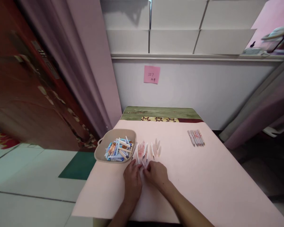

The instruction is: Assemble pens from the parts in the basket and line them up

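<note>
My left hand has its fingers bent together at the lower end of a thin white pen refill. Beside it, my right hand is curled, with a pale, see-through pen barrel at its fingertips. Both hands are close together, low over the pink table cover. Just beyond them lie several more white refills with dark tips, several pinkish clear pen parts and some small pale clear pieces. The undersides of my fingers are hidden.
To the left stands a beige basket filled with blue, white and tan pen parts. A row of pens lies at the right on the pink cover. A pink note is stuck to the wall behind the table.
</note>
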`<state>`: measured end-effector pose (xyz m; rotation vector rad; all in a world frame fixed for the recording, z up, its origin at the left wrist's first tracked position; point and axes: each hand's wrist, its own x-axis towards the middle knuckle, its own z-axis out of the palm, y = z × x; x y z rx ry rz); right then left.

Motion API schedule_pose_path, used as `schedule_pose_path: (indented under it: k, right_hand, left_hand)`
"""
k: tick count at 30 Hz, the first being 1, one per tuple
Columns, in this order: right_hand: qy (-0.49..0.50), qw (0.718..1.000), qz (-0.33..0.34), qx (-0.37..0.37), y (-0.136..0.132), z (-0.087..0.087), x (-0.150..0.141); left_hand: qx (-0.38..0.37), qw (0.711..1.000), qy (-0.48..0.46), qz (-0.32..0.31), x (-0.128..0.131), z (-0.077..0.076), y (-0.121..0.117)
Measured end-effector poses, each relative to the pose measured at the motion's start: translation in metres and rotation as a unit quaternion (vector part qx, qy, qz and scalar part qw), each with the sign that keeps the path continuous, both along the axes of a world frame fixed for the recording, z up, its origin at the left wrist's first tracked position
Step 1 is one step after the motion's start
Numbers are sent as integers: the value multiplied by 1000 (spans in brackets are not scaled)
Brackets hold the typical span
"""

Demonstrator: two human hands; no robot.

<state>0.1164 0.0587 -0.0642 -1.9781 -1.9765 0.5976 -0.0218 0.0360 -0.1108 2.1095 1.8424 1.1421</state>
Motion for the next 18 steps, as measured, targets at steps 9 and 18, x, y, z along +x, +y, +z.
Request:
schedule_pose_path:
  k: [9, 18]
  right_hand:
    - [46, 996, -78, -12, -9, 2, 42]
    - [72, 988, -121, 57, -5, -14, 37]
  left_hand:
    - [-195, 962, 181, 58, 5, 39, 19]
    - [-224, 937, 262, 52, 9, 35, 22]
